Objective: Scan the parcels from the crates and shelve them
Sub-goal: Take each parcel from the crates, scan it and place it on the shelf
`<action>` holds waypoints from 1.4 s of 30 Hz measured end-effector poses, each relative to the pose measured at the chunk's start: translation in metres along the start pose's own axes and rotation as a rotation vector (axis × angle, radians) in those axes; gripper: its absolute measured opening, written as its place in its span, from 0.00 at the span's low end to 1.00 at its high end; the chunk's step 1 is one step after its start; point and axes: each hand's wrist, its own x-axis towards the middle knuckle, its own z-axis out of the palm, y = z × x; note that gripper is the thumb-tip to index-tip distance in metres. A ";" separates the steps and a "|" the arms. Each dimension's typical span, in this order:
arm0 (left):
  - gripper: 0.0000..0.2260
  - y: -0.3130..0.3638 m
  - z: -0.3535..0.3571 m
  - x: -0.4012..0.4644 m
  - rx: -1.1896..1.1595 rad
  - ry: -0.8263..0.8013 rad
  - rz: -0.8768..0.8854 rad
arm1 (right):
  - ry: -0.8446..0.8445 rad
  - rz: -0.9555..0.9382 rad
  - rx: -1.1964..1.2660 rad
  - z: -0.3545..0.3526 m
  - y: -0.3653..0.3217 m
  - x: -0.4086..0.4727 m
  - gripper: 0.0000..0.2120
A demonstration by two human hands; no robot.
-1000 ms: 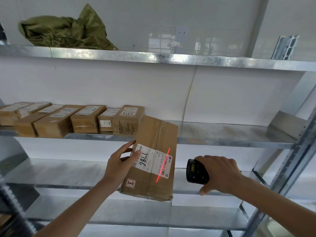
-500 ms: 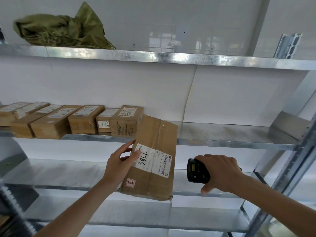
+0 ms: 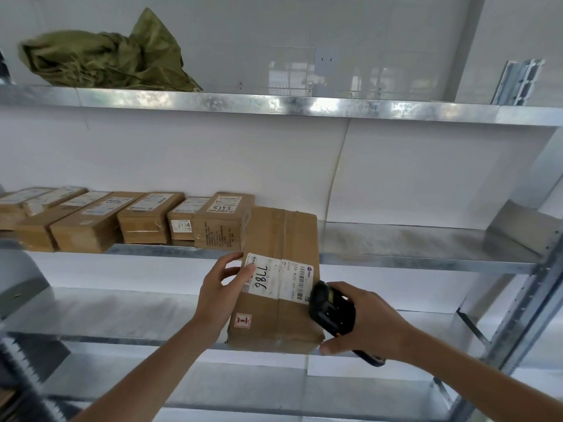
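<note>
Left hand (image 3: pixel 221 287) gripped parcel (image 3: pixel 278 278) at its left edge — long axis toward shelf (image 3: pixel 426 254), far end just right of the row (image 3: pixel 122 220). Right hand (image 3: pixel 368 327) held scanner (image 3: pixel 330 312).

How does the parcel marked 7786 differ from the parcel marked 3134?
The 7786 parcel is larger and held tilted by the left hand; the 3134 parcel is smaller and rests flat on the shelf in a row. Both are brown cardboard with white labels.
</note>
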 end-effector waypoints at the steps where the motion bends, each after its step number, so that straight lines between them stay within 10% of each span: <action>1: 0.12 0.000 0.003 0.001 -0.034 0.006 -0.021 | 0.026 -0.008 0.041 0.004 0.002 0.002 0.46; 15: 0.11 0.003 0.012 0.026 -0.006 -0.205 -0.063 | 0.148 -0.062 0.198 0.000 0.037 0.040 0.37; 25: 0.31 -0.013 -0.012 0.079 0.078 -0.399 -0.046 | 0.157 -0.053 0.247 0.006 0.040 0.113 0.33; 42: 0.15 -0.025 -0.018 0.140 0.166 -0.128 0.095 | 0.189 -0.081 0.315 0.005 0.035 0.203 0.32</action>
